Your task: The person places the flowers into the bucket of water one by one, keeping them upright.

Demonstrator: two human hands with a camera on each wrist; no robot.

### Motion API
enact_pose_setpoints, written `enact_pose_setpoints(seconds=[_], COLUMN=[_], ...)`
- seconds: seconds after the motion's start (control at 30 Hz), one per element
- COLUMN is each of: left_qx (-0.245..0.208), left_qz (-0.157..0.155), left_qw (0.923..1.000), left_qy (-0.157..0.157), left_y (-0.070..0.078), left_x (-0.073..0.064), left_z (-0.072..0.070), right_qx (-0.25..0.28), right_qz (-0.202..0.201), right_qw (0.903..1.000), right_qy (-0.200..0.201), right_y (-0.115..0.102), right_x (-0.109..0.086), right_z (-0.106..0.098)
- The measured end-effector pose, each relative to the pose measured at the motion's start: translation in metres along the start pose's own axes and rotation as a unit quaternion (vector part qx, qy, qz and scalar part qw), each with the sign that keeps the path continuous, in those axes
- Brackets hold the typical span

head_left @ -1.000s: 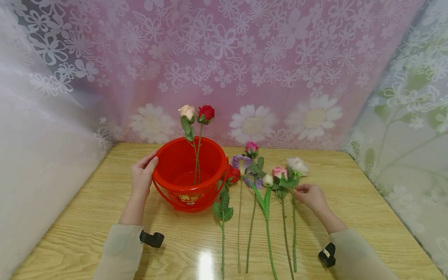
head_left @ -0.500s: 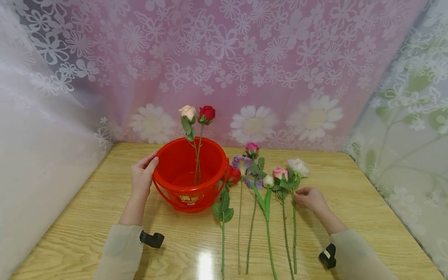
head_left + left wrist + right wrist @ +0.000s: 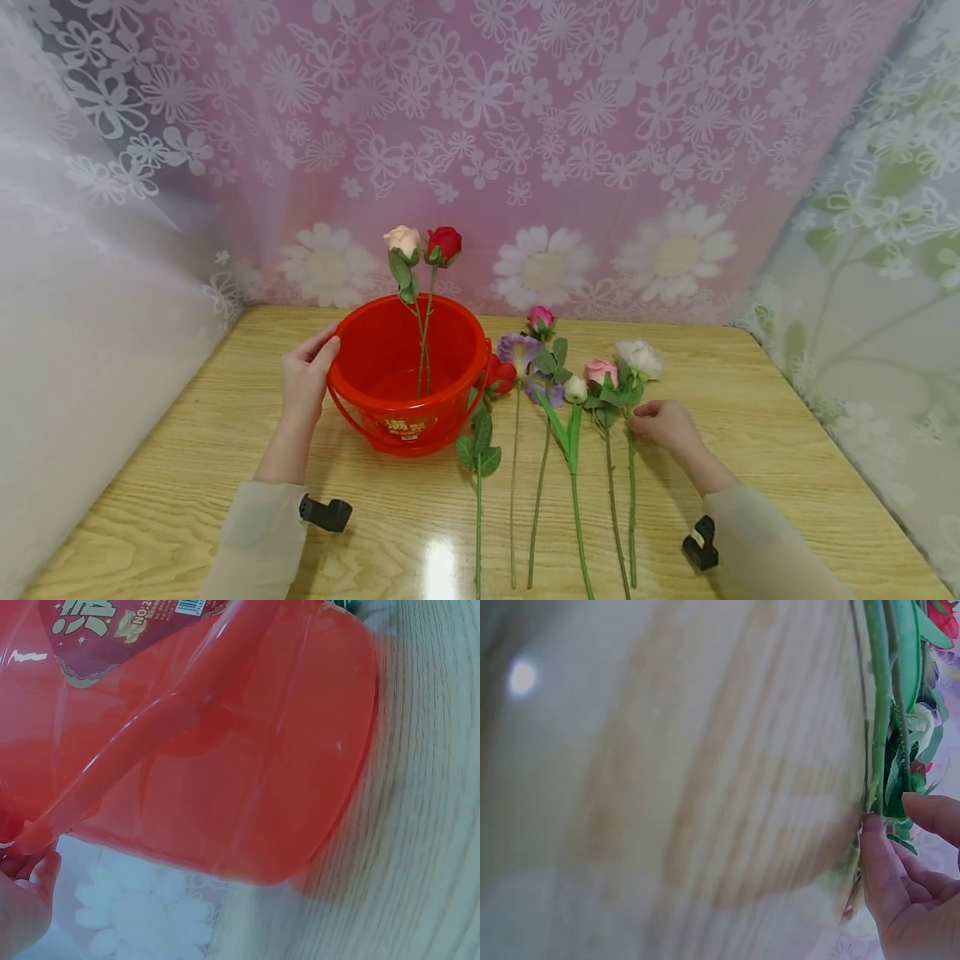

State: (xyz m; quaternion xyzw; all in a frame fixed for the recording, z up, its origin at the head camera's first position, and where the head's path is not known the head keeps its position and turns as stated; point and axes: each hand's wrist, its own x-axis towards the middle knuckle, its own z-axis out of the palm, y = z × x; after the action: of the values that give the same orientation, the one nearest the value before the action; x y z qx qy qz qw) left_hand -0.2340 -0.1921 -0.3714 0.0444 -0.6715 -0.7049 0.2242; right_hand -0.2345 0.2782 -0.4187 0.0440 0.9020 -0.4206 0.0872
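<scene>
My left hand (image 3: 303, 379) grips the left rim of a red plastic bucket (image 3: 408, 425), with the thumb on the outside. A cream rose (image 3: 402, 241) and a red rose (image 3: 445, 242) stand upright in the bucket, stems leaning together. At the right, the fingertips of my right hand (image 3: 669, 429) pinch the green stem (image 3: 632, 500) of a white flower (image 3: 640, 358) just under its leaves; the flower lies on the table. In the right wrist view the stem (image 3: 881, 690) runs between thumb and fingers. Beside it lies a pink rose (image 3: 601, 372).
More flowers lie side by side on the wooden table (image 3: 172, 500): a white tulip (image 3: 575, 388), a purple iris (image 3: 519, 352), a magenta rose (image 3: 540, 318) and a red flower (image 3: 501, 375) partly behind the bucket. A flowered curtain (image 3: 480, 150) hangs behind the table.
Almost nothing moves. The right hand stays at the white flower's stem with only a slight shift, and the left hand keeps its grip on the bucket rim.
</scene>
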Motion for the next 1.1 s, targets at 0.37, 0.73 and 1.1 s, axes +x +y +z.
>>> enact_pose_setpoints(seconds=[0.37, 0.73, 1.1], left_qx=[0.002, 0.002, -0.004], left_qz=[0.002, -0.001, 0.010], left_qw=[1.0000, 1.0000, 0.9999], left_qy=[-0.003, -0.003, -0.006], left_y=[-0.001, -0.001, 0.000], left_x=[0.000, 0.000, 0.000], left_z=[0.000, 0.000, -0.001], right_qx=[-0.061, -0.040, 0.093], right_qz=[-0.013, -0.008, 0.038], right_qw=[0.9976, 0.9987, 0.9946], right_qy=[0.029, 0.029, -0.024], right_y=[0.002, 0.005, 0.010], right_x=[0.005, 0.009, 0.006], right_z=[0.003, 0.003, -0.005])
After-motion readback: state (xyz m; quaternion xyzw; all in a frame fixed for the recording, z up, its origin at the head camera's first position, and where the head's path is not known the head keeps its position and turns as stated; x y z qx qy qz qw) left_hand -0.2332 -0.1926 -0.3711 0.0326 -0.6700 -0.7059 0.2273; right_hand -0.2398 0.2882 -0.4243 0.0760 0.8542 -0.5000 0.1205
